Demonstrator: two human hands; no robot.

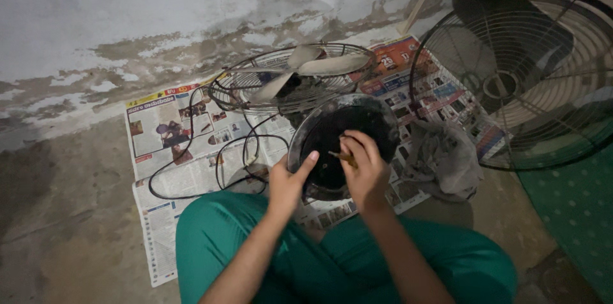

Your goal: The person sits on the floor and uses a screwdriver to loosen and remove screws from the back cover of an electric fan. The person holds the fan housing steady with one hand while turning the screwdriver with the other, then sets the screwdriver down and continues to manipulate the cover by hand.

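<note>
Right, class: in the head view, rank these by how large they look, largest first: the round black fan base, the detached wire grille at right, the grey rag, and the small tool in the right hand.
1. Detached wire grille, though its edge is cut off.
2. Round black fan base.
3. Grey rag.
4. Small tool, mostly hidden in the right hand.

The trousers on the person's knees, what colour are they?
Plain green trousers, clearest in the head view.

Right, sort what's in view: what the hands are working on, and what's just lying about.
In hand:
- left hand steadying the round black fan base
- right hand holding a small tool inside it

Lying about:
- fan head with blades and its black cord
- loose wire guard
- grey rag
- newspaper underneath
</note>
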